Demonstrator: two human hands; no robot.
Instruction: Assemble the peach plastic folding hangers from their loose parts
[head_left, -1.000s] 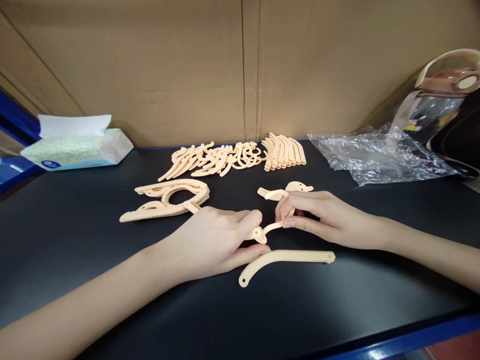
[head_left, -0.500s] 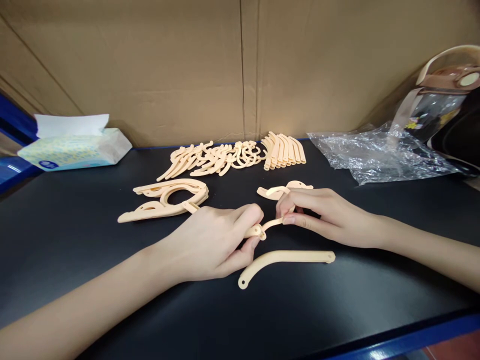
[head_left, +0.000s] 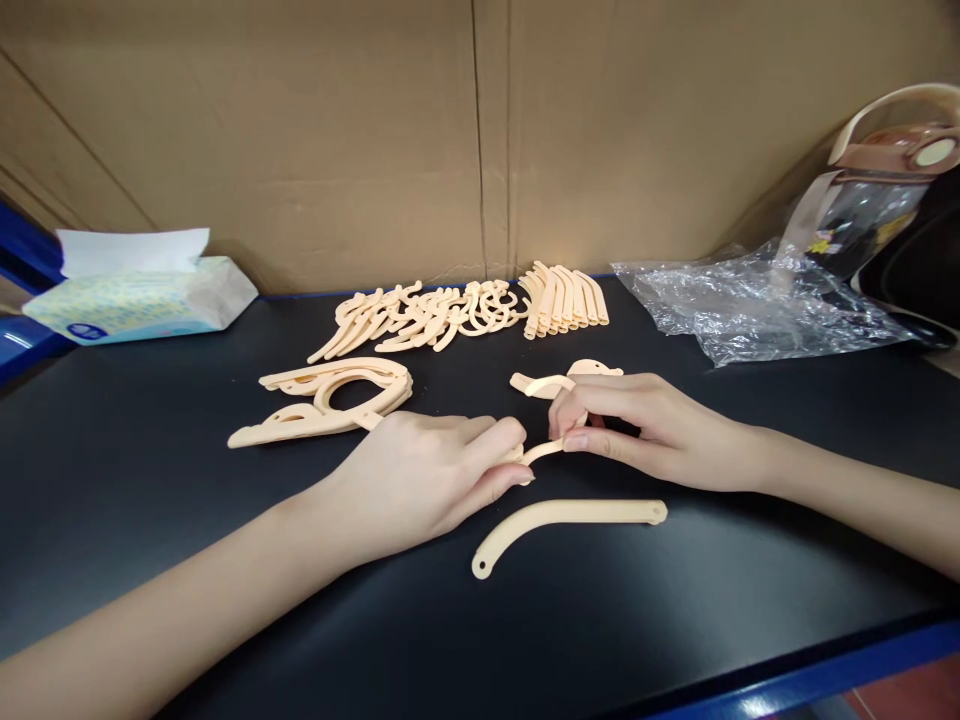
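My left hand (head_left: 439, 475) is closed around a beige plastic hanger arm, most of it hidden; one end (head_left: 367, 421) sticks out behind the knuckles. Its thumb reaches along the joint where the arm meets a curved hanger hook (head_left: 541, 450). Pinched between the thumb and fingers of my right hand (head_left: 637, 430) is that hook, its arc (head_left: 551, 385) rising behind the fingertips. In front of both hands lies a loose curved hanger arm (head_left: 574, 513) with a hole at its end. Another flat beige piece (head_left: 596, 368) rests just behind my right hand.
Folded hangers (head_left: 300, 425) lie stacked on the black table (head_left: 562, 640), left of my hands. Behind are piles of hooks and short pieces (head_left: 427, 318) and a row of arms (head_left: 566, 300). A tissue pack (head_left: 142, 300), clear plastic bag (head_left: 765, 305) and bottle (head_left: 862, 220) stand around.
My left thumb has slid forward to the joint, and the round arm end seen before is now mostly covered. My right hand keeps its pinch on the hook. The view has shifted slightly.
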